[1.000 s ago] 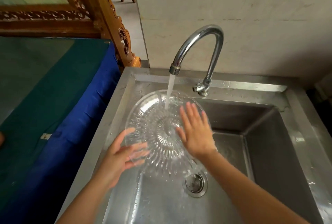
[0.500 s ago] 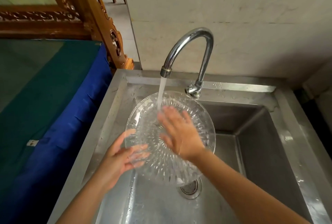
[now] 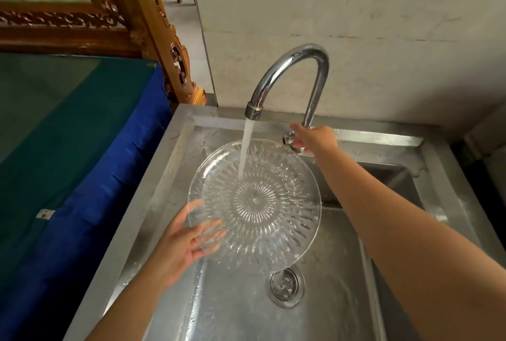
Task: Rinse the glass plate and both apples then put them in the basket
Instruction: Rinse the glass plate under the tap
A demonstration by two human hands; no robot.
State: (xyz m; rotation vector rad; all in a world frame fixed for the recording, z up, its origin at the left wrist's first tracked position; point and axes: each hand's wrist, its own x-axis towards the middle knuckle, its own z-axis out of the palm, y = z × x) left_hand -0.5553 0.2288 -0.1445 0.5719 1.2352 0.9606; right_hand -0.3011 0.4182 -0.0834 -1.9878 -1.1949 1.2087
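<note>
A clear cut-glass plate (image 3: 262, 204) hangs tilted over the steel sink (image 3: 342, 272), under the running stream from the chrome tap (image 3: 295, 67). My left hand (image 3: 186, 242) holds the plate by its lower left rim, fingers spread behind the glass. My right hand (image 3: 312, 138) is on the tap handle (image 3: 290, 142) at the base of the tap, fingers around it. Neither the apples nor the basket is in view.
The drain (image 3: 284, 284) lies below the plate. A table with a blue and green cloth (image 3: 68, 149) stands to the left of the sink. A carved wooden frame (image 3: 142, 26) rises behind it. A pale wall (image 3: 383, 26) backs the sink.
My right hand has left the face of the plate and gone up and right to the tap handle. The left hand still holds the plate under the water.
</note>
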